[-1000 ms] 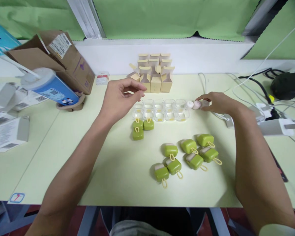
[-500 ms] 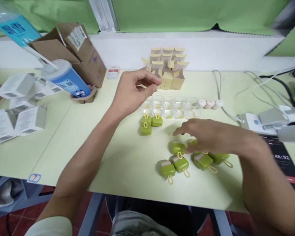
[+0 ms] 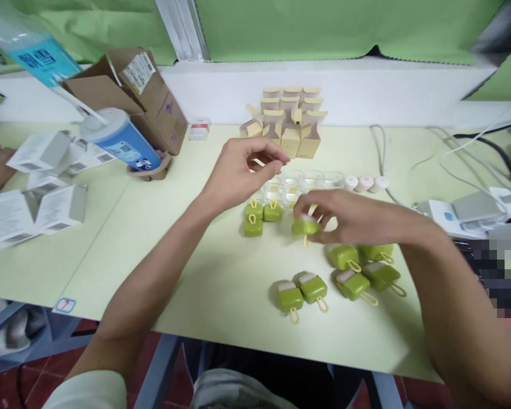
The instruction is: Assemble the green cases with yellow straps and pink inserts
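My right hand (image 3: 332, 216) grips a small green case (image 3: 305, 227), lifted off the table, with a pale top and a yellow loop hanging below. My left hand (image 3: 251, 170) hovers over the left end of the clear plastic cups (image 3: 313, 179). Its thumb and forefinger are pinched; whatever they hold, if anything, is too small or hidden to make out. Just below it, three green cases (image 3: 254, 228) stand together, loops upward. Nearer the front edge lie several more green cases (image 3: 313, 287) with loops toward me, some showing pale tops.
Open cream boxes (image 3: 309, 142) stand by the wall. Three small pale round-topped pieces (image 3: 365, 183) sit right of the cups. On the left are a blue tub (image 3: 125, 145), a brown carton (image 3: 164, 108) and white boxes (image 3: 62, 210). Cables and a power strip (image 3: 443, 218) lie right.
My right hand has picked up a green case from the front group and moved it up and left, toward the cups. My left hand has shifted slightly right and down, still pinched.
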Available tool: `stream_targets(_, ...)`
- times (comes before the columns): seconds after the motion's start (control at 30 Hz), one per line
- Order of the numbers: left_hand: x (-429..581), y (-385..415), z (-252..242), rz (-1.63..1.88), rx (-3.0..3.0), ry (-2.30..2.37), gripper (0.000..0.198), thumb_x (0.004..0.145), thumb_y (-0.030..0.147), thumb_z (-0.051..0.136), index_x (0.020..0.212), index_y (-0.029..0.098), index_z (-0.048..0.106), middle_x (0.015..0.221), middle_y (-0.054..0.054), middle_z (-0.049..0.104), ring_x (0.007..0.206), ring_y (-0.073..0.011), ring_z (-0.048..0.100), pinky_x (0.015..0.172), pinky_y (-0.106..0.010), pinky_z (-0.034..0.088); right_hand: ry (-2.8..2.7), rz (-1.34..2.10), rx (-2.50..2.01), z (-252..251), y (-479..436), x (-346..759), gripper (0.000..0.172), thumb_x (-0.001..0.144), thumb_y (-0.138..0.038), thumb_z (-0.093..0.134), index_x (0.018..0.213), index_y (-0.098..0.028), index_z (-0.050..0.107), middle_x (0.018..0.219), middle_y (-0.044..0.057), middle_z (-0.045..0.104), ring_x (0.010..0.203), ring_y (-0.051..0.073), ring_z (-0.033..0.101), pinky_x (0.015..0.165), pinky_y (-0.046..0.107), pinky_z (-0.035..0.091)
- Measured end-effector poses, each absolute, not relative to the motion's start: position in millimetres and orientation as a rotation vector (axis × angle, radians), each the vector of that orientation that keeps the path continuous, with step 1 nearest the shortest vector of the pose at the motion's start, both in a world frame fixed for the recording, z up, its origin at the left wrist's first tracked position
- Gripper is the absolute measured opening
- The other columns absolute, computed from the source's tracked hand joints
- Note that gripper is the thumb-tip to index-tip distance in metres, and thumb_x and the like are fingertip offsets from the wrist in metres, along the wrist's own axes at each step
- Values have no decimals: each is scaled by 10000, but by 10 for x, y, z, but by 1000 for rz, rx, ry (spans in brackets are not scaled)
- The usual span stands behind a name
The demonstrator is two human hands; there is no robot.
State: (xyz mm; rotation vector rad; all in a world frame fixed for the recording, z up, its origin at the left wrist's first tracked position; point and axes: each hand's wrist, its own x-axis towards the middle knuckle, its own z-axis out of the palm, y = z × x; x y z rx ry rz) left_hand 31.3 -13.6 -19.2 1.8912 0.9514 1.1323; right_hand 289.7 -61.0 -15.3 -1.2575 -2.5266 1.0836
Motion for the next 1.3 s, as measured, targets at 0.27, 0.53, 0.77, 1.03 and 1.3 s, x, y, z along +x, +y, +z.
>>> stream_targets(0.27, 469, -230, -304, 1039, 1774, 941, 325, 938, 415, 914, 1192, 223, 847, 1207, -86, 858, 1049, -256, 843, 873, -354, 718, -1921, 588, -1264, -308, -569, 2711, 570, 812, -623, 985, 1221, -276, 790, 1178, 95, 754, 904, 285, 734, 807, 482, 659)
stream_targets(0.53, 526, -240, -332, 1025, 1687, 911, 267, 949, 452, 906, 1039, 202, 879, 1100, -72, 890, 1039, -264, 861, 947, -375, 709, -1883, 619, -1180, -329, -571, 2659, 469, 980, -699, 816, 1246, -314, 833, 1178, 75, 781, 1020, 283, 765, 896, 452, 692)
stream_targets(0.77, 586, -334, -341, 1114, 1821, 961, 186, 995, 390, 805, 1025, 216, 865, 1018, -47, 872, 993, -251, 845, 914, -371, 685, -1882, 617, -1226, -260, -618, 2667, 384, 979, -649, 828, 1223, -353, 809, 1204, 90, 776, 1137, 341, 738, 928, 514, 697)
stream_targets(1.03, 591, -346, -383, 1173, 1974, 1032, 121, 903, 208, 759, 981, 261, 836, 754, 14, 733, 838, -210, 760, 819, -354, 617, -2006, 498, -1180, -346, -604, 2635, 294, 1097, -560, 655, 1213, -336, 805, 1170, 107, 732, 1082, 321, 732, 963, 549, 700)
stream_targets(1.3, 469, -267, -198, 914, 2066, 999, 213, 1018, 346, 705, 1043, 198, 856, 897, -23, 811, 850, -189, 749, 787, -313, 608, -1951, 409, -1083, -429, -522, 2682, 518, 1074, -736, 664, 1306, -282, 753, 1245, 95, 752, 1021, 264, 782, 828, 440, 746)
